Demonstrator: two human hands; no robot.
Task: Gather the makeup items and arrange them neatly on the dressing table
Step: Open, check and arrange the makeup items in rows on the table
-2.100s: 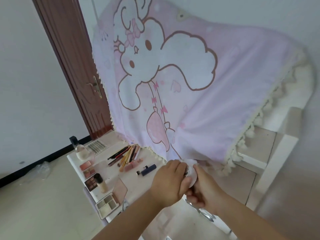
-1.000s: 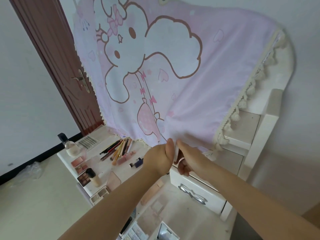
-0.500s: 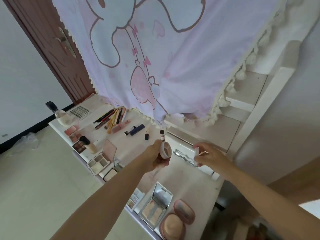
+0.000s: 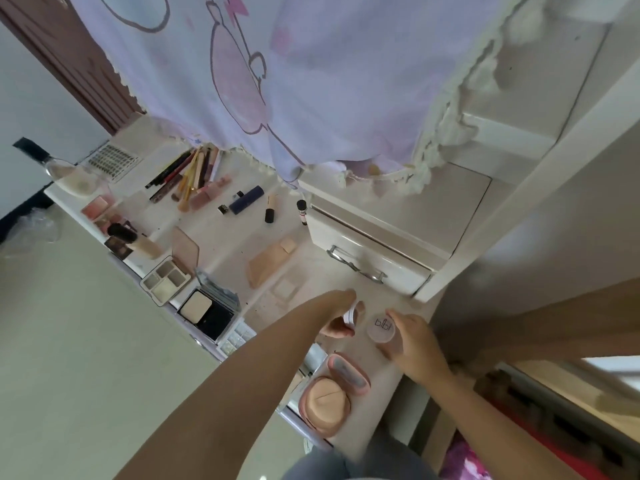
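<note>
While the left hand curls its fingers round a small round white jar just above the white dressing table, the right hand grips a round translucent pink lid with dark lettering, held just beside the jar and apart from it. Near the table's front edge, below both hands, an open pink cushion compact lies with its beige puff showing. Farther left sit a black powder compact, a grey four-pan palette and a bundle of pencils and brushes. A pink cartoon-print cloth hangs over the back of the table
</note>
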